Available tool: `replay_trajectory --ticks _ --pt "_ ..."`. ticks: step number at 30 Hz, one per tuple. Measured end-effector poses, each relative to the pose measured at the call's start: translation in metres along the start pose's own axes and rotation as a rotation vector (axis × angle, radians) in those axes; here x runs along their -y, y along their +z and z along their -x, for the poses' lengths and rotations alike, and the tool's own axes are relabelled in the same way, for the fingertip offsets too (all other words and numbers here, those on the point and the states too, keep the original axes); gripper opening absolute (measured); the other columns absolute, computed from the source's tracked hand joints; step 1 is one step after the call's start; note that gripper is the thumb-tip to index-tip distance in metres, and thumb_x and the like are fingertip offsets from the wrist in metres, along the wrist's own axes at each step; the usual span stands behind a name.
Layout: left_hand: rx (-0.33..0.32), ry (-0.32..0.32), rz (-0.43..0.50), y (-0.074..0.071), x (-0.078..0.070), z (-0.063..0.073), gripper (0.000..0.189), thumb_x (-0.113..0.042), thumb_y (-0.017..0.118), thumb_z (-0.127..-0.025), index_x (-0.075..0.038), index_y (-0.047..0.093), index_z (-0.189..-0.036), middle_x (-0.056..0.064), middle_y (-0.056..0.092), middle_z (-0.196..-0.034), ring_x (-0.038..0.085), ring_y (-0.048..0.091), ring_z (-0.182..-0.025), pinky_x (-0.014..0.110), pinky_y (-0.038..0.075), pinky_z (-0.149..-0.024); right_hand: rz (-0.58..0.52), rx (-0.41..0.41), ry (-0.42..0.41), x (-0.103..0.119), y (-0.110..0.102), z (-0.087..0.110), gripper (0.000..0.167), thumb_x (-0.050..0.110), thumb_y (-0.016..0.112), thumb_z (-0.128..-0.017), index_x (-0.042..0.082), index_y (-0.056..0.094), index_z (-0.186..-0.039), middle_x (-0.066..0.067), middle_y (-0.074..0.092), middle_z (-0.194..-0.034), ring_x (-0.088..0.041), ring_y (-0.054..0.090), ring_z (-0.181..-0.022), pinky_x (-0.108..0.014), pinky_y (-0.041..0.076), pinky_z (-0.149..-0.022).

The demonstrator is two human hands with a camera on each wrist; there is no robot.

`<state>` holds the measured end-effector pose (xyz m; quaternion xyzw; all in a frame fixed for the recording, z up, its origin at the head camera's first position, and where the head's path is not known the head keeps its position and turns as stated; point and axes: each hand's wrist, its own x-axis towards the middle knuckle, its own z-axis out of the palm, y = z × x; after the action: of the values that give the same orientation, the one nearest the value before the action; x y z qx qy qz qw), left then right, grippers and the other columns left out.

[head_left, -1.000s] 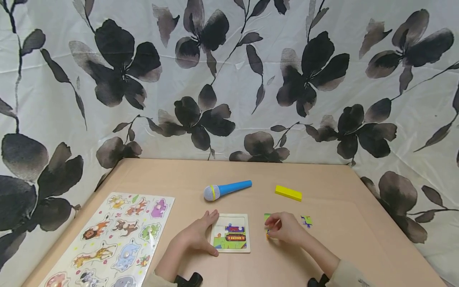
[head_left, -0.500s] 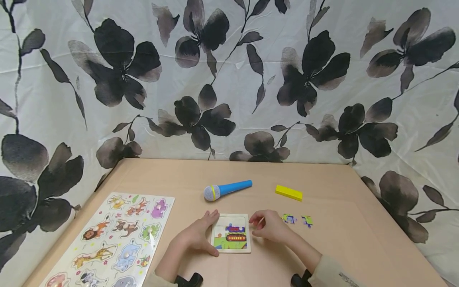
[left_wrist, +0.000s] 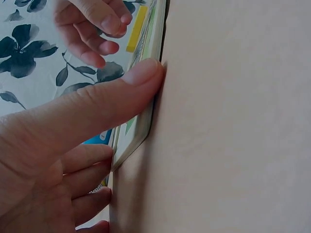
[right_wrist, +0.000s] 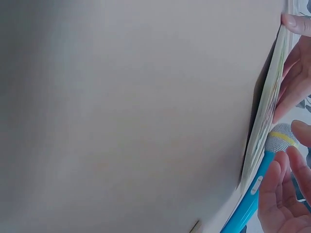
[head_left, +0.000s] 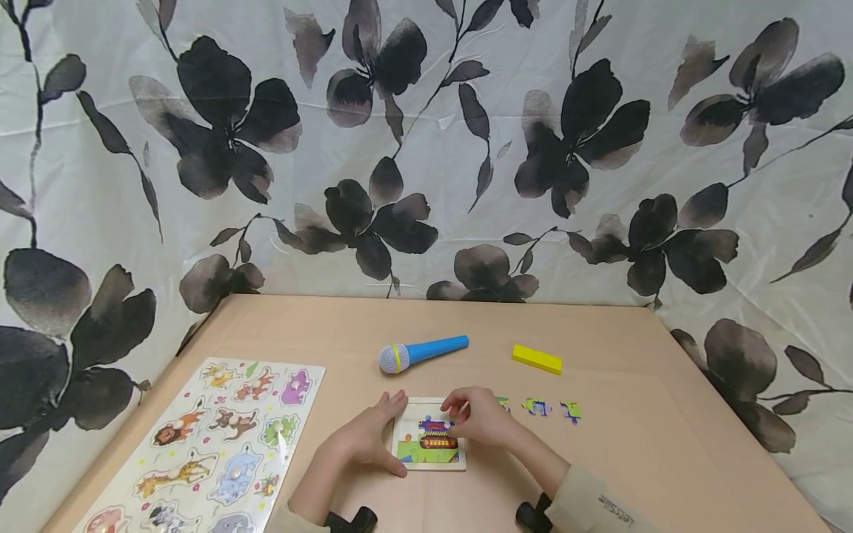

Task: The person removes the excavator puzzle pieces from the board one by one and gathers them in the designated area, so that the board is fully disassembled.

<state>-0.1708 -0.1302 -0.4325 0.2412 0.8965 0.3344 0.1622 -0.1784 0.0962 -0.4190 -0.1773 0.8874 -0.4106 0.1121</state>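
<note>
A small square jigsaw tray (head_left: pixel 430 466) with a pale rim and a train picture lies on the table. My left hand (head_left: pixel 368 435) holds its left side, the thumb at the near corner and the fingertips along the far part. In the left wrist view the left thumb (left_wrist: pixel 112 97) presses the tray's edge. My right hand (head_left: pixel 481 416) is over the tray's upper right with thumb and forefinger close together, pinching a puzzle piece that the fingers mostly hide. Loose puzzle pieces (head_left: pixel 536 406) lie in a row to the right, one partly behind the right hand.
A blue toy microphone (head_left: pixel 423 352) lies behind the tray, with a yellow block (head_left: pixel 537 359) to its right. On the left is a large sheet of animal pictures (head_left: pixel 233 437). A flowered cloth (head_left: pixel 426 148) hangs behind the table (head_left: pixel 600 474).
My right hand has moved left from the loose pieces to over the tray's right side. The piece formerly under its fingers has left its spot. The left hand stays in place.
</note>
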Motion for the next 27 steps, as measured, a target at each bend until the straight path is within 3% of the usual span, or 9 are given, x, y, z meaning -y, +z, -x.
replay_trajectory --ticks 12,19,27 --pt "0.004 0.015 -0.013 0.000 0.000 0.000 0.104 -0.029 0.086 -0.057 0.005 0.031 -0.139 0.018 0.024 -0.147 0.040 0.013 -0.135 0.056 0.018 -0.105 0.025 0.066 -0.001 0.007 0.012 -0.010 0.031 0.006 0.078 -0.069 0.002 0.064 -0.097 -0.003 0.057 -0.079 -0.014 0.050 -0.066 -0.019 0.045 -0.055" --pt "0.008 0.007 -0.012 0.001 0.001 0.000 0.104 -0.030 0.086 -0.057 0.004 0.031 -0.139 0.018 0.023 -0.148 0.040 0.013 -0.135 0.056 0.019 -0.105 0.032 0.095 0.039 0.010 0.017 -0.013 0.037 0.004 0.078 -0.068 0.001 0.062 -0.102 -0.003 0.056 -0.082 -0.015 0.049 -0.069 -0.021 0.046 -0.057" --pt "-0.002 0.016 -0.009 0.000 0.001 0.001 0.104 -0.028 0.086 -0.057 0.005 0.031 -0.139 0.018 0.023 -0.147 0.041 0.013 -0.135 0.058 0.017 -0.105 0.144 0.115 0.029 0.015 0.020 -0.016 0.038 0.007 0.080 -0.066 0.000 0.062 -0.099 -0.003 0.051 -0.076 -0.013 0.044 -0.071 -0.021 0.041 -0.059"
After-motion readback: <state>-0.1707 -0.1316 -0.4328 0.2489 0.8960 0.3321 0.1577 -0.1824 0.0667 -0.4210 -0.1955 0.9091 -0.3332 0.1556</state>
